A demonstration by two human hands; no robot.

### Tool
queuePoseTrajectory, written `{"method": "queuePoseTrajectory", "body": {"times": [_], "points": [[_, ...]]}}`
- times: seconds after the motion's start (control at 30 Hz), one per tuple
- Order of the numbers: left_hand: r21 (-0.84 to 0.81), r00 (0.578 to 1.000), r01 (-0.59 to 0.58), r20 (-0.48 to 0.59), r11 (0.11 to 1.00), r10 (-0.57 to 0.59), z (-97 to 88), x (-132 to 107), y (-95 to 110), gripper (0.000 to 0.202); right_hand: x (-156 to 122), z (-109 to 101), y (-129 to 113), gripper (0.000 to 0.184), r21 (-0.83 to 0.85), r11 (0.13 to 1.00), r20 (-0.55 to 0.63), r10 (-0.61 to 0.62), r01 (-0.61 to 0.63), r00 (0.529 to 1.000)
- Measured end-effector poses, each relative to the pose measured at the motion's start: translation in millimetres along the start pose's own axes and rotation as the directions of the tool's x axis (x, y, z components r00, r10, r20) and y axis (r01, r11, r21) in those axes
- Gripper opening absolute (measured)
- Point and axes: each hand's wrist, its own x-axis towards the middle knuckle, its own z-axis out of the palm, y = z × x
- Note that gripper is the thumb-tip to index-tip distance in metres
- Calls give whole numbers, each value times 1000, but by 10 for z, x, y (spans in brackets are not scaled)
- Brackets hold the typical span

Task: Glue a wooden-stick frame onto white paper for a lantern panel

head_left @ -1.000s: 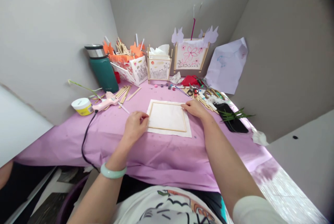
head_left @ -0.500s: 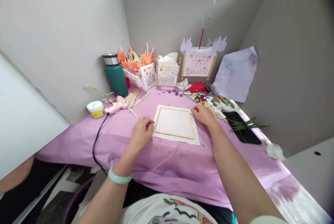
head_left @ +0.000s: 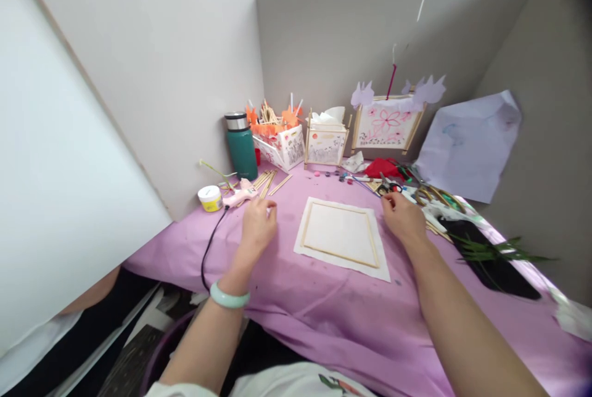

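Observation:
A white sheet [head_left: 382, 270] of cloth or paper lies flat on the purple tablecloth, and on it rests a square frame of thin wooden sticks [head_left: 341, 256]. My left hand [head_left: 259, 224] hovers left of the sheet, fingers loosely bent and apart, just in front of a pink glue gun [head_left: 239, 195]. Nothing shows in it. My right hand [head_left: 403, 217] is by the sheet's far right corner, thumb and forefinger drawn together with nothing visible between them. Dark-handled scissors [head_left: 388, 187] lie just beyond this hand.
At the back stand a green bottle [head_left: 242, 153], a decorated stick holder [head_left: 325, 145] and a hanging flower lantern [head_left: 387, 127]. A white-lidded jar [head_left: 209, 198] sits left, near the glue gun's black cord [head_left: 206, 255]. A black phone [head_left: 493, 261] under green leaves lies right.
My left hand has come off the sheet's left edge and moved left toward the glue gun. My right hand has drawn slightly away from the sheet. The camera view has turned left.

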Motion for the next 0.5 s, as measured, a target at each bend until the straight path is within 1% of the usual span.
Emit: {"method": "queuePoseTrajectory", "body": {"times": [0.03,0.07,0.1,0.13,0.17,0.2,0.27,0.37,0.43,0.5], "points": [[140,999,37,-29,989,-34,-87,94,-75,19,5,6,-1,34,-16,1000,9,16,-16,1000],[282,996,90,-39,955,-82,-170,186,-149,21,9,14,-3,33,-36,999,50,25,-23,998],[409,991,134,-30,903,-134,-242,271,-221,24,12,25,-5,32,-54,998,106,27,-21,994],[514,983,154,5,844,-183,-299,348,-289,26,13,35,-7,31,-65,998,145,24,-15,989],[591,971,156,54,792,-231,-338,413,-351,27,12,45,-10,31,-68,998,150,23,-13,988],[637,960,140,100,758,-262,-359,466,-408,28,9,53,-14,32,-66,998,132,24,-16,991],[668,943,104,170,737,-287,-360,539,-504,29,-1,58,-26,34,-68,998,116,26,-18,993],[667,935,77,209,741,-285,-325,587,-593,29,-22,42,-48,33,-95,995,179,15,2,984],[666,932,59,231,744,-280,-323,595,-604,27,-35,27,-59,33,-102,995,189,14,6,982],[660,935,42,238,750,-262,-349,589,-579,27,-44,18,-64,33,-95,995,173,22,-6,985]]}}
